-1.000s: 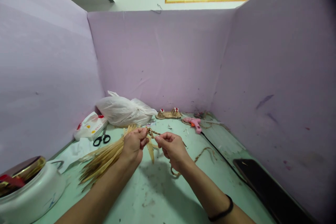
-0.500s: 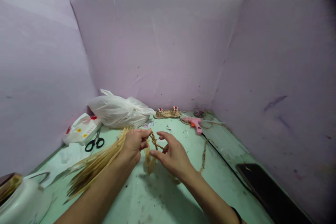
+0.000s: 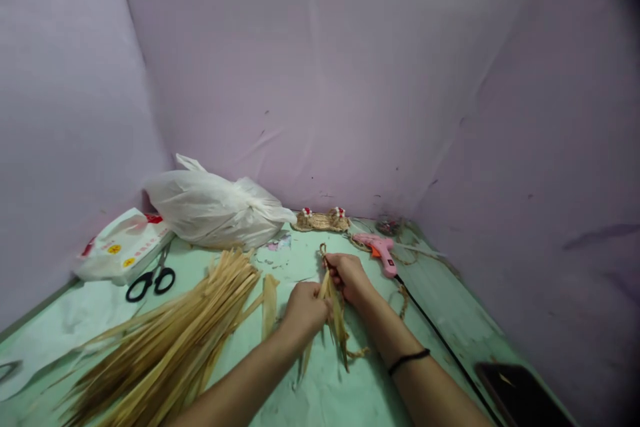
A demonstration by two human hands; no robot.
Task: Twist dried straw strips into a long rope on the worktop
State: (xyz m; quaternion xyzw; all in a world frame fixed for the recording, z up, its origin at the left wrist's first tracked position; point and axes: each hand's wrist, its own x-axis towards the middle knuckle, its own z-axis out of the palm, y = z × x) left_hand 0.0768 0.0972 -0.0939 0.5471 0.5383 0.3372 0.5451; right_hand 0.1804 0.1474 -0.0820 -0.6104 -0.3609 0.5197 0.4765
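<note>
My left hand (image 3: 306, 310) and my right hand (image 3: 349, 276) meet over the pale green table (image 3: 320, 393), both closed on a few dried straw strips (image 3: 338, 323) that end in a short braided piece (image 3: 323, 252) above my right fingers. The loose ends of the strips hang down towards me between my wrists. A large bundle of straw strips (image 3: 170, 340) lies on the table to the left of my left arm, apart from it. A black band circles my right wrist.
A tied white plastic bag (image 3: 215, 208), a flat white packet (image 3: 120, 250) and black scissors (image 3: 150, 280) lie at the back left. Small woven straw sandals (image 3: 321, 219) and a pink glue gun (image 3: 380, 250) with a black cord sit at the back. A dark phone (image 3: 525, 397) lies front right. Purple panels wall the table.
The straw bundle has left my left hand and now lies on the table. Both hands moved right and closer together on the braid's strips. The view tilted down and left.
</note>
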